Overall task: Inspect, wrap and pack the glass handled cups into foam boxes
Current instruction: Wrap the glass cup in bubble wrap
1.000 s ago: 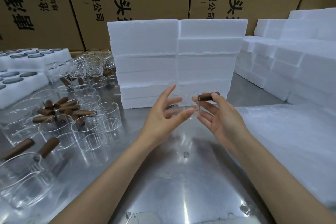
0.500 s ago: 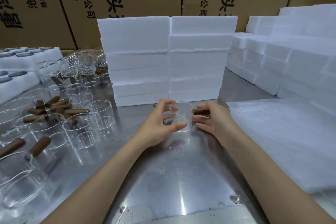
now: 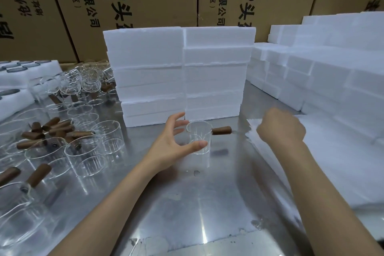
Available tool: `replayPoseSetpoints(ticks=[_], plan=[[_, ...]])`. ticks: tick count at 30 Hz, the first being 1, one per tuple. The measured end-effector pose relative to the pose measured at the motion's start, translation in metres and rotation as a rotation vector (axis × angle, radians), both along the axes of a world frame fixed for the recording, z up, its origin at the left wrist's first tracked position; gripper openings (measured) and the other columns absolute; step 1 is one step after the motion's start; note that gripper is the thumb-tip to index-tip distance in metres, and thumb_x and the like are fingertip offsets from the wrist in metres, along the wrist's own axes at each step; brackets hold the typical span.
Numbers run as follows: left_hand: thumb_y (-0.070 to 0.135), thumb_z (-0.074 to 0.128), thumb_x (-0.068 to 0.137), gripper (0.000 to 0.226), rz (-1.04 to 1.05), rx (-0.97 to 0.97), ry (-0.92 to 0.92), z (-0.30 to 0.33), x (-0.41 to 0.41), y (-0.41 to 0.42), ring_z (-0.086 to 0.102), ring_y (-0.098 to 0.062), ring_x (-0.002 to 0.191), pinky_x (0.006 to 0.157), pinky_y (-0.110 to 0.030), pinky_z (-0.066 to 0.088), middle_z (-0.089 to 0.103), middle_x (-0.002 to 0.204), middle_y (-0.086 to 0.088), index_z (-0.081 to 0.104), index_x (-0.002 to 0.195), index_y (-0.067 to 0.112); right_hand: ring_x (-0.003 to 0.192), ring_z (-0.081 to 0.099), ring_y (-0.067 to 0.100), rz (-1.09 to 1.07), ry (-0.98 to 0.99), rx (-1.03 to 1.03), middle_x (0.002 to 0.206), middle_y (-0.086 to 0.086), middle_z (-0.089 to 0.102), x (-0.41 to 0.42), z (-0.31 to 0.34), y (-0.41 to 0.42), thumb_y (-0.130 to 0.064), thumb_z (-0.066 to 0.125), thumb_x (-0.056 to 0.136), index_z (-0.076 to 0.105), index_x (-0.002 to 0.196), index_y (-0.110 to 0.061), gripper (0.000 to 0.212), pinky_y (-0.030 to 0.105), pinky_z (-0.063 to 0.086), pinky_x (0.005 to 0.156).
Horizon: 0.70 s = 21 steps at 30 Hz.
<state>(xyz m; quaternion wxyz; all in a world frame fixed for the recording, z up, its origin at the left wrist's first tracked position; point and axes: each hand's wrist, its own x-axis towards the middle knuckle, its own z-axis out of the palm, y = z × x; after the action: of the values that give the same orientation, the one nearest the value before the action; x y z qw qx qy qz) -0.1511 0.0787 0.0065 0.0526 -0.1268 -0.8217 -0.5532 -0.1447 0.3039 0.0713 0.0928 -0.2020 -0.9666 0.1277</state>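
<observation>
A: What lies around the hands?

B: A shiny steel table (image 3: 187,210), with a double stack of white foam boxes (image 3: 180,75) just beyond the fingers, and a pile of white wrapping sheets (image 3: 332,162) under the right hand (image 3: 280,129).

A: And the cup?

B: A clear, straight-walled glass cup with a brown wooden handle (image 3: 198,139) stands upright on the table, handle pointing towards the right hand.

A: Who holds it?

B: The left hand (image 3: 172,143) is spread wide, thumb against the cup's near wall, gripping nothing. The right hand is blurred, fingers curled; whether it pinches a sheet I cannot tell.
</observation>
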Motion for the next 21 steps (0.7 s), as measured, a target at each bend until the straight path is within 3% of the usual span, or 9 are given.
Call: replayPoseSetpoints(ticks=[3,5,11,14,16,19,21], plan=[[0.074,0.073,0.043,0.099,0.014,-0.015,0.013,0.0,0.0,-0.002,0.046,0.003,0.124,0.103,-0.026,0.038,0.048,0.126,0.028,0.031,0.129,0.049,0.079,0.043,0.028,-0.044,-0.004,-0.033,0.093,0.011,0.055,-0.001,-0.007,0.006,0.001,0.049,0.084,0.057,0.103,-0.006,0.021,0.029,0.034,0.066],[0.074,0.072,0.045,0.095,0.019,-0.009,0.03,-0.001,0.0,-0.003,0.047,0.003,0.123,0.104,-0.027,0.038,0.05,0.126,0.026,0.034,0.127,0.049,0.079,0.044,0.029,-0.069,0.067,-0.05,0.097,0.014,0.059,-0.001,-0.009,0.009,0.0,0.049,0.085,0.059,0.103,-0.004,0.02,0.029,0.034,0.067],[0.072,0.062,0.058,0.075,0.106,0.097,0.161,0.007,0.001,-0.002,0.054,0.001,0.114,0.098,-0.023,0.041,0.057,0.119,0.02,0.047,0.123,0.037,0.082,0.054,0.035,-0.013,0.492,-0.042,0.095,0.014,0.06,0.013,0.023,0.004,-0.014,0.048,0.093,0.067,0.089,-0.007,0.02,0.031,0.033,0.063],[0.068,0.05,0.072,0.052,0.151,0.269,0.278,0.02,0.007,0.001,0.06,-0.003,0.101,0.088,-0.022,0.044,0.065,0.107,0.014,0.058,0.11,0.034,0.092,0.055,0.029,0.226,0.747,-0.013,0.105,0.005,0.059,0.028,0.044,-0.026,-0.025,0.05,0.094,0.066,0.098,-0.02,0.017,0.031,0.036,0.067],[0.069,0.05,0.074,0.054,0.07,0.381,0.284,0.027,0.01,0.001,0.064,-0.008,0.092,0.085,-0.025,0.047,0.069,0.102,0.009,0.061,0.108,0.03,0.091,0.058,0.026,0.485,0.81,-0.031,0.104,0.001,0.059,0.038,0.045,-0.056,-0.026,0.052,0.093,0.064,0.098,-0.023,0.014,0.035,0.045,0.07],[0.082,0.057,0.063,0.074,-0.136,0.46,0.127,0.031,0.013,0.005,0.066,-0.008,0.089,0.079,-0.025,0.054,0.07,0.101,0.008,0.059,0.112,0.026,0.09,0.06,0.022,0.772,0.676,-0.06,0.103,-0.004,0.06,0.04,0.026,-0.095,-0.022,0.054,0.091,0.061,0.104,-0.024,0.015,0.041,0.05,0.075],[0.067,0.061,0.074,0.06,-0.168,0.534,0.073,0.031,0.012,0.009,0.067,-0.009,0.085,0.07,-0.021,0.053,0.071,0.092,0.007,0.058,0.107,0.017,0.097,0.061,0.014,0.903,0.52,-0.312,0.108,-0.008,0.063,0.036,0.012,-0.107,-0.012,0.053,0.089,0.055,0.117,-0.027,0.032,0.038,0.05,0.083]])
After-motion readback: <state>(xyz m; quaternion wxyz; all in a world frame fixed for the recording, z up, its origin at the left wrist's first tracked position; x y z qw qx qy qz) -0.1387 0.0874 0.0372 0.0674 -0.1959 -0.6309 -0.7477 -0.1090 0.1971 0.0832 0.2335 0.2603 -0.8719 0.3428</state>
